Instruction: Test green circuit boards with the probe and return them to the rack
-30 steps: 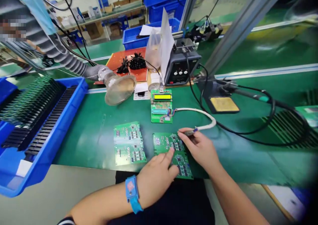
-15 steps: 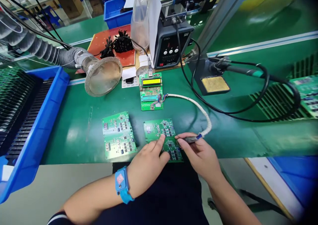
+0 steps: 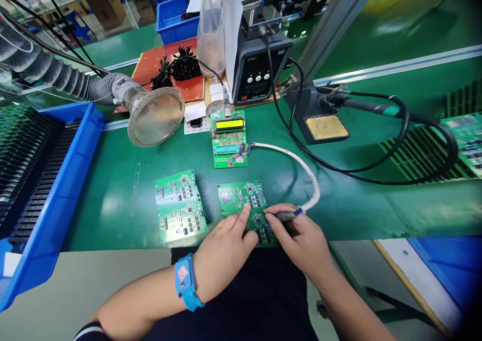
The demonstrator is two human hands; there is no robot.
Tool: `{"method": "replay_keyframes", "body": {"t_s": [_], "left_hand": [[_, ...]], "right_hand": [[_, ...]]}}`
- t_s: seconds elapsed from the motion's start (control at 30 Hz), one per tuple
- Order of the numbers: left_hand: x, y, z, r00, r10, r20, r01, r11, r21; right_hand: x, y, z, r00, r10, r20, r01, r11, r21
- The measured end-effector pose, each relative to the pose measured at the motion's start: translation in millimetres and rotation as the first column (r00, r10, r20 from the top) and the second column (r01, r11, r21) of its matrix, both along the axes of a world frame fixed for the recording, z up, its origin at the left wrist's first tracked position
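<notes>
With the left hand (image 3: 226, 255) resting fingers-spread on the populated circuit board (image 3: 243, 192) near the front of the bench (image 3: 113, 200) and the right hand (image 3: 303, 238) pinching a wired probe (image 3: 286, 215) beside it, drag from the white-sleeved cable (image 3: 315, 191) could skid the probe across components

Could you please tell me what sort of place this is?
Probably an electronics workshop: there is a soldering station, a soldering iron in its stand, and a circuit board under the left hand.
</notes>
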State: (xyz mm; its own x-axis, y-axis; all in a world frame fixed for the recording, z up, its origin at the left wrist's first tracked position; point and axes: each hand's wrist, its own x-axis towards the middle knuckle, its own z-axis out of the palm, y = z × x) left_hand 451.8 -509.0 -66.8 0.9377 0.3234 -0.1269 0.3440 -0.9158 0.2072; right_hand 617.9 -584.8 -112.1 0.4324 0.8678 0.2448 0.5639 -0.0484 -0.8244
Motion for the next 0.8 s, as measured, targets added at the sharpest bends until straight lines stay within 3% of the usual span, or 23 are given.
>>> {"method": "replay_keyframes", "body": {"t_s": [0.2,0.8], "left_hand": [[-0.9,-0.1,-0.9,1.000,-0.003,0.001,0.003,1.000,0.009],[-2.0,-2.7,2.5,1.000,-0.002,-0.020,0.002,1.000,0.001]], "right_hand": [[-3.2,3.8,0.0,0.998,-0.063,0.015,0.063,0.998,-0.018],[-1.1,0.2,-5.3,0.995,-0.009,-0.101,0.015,0.999,0.052]]}}
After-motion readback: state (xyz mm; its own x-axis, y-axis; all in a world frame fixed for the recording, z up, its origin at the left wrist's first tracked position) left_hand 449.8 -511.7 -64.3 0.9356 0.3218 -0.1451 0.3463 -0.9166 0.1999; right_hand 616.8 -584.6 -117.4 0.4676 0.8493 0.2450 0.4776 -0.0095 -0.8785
